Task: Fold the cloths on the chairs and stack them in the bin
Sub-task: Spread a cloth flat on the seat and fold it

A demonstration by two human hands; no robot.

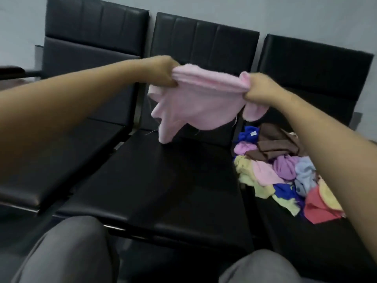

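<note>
Head view: pink cloth over middle chair.
Left hand, right hand: each grip closed on its top edge; cloth pile right of the chair, tag unreadable.

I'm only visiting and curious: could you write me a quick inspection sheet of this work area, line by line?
Surface: black seats of the left chair, middle chair and right chair.
Job's things: pink cloth held up above the middle chair; pile of cloths, mixed colours, unfolded, on the right chair; bin not in view.
Clutter: nothing seen.
Hands: left hand and right hand each grip a top end of the pink cloth.
Cables: nothing seen.
Surroundings: pale wall behind; the person's knees in front.
</note>
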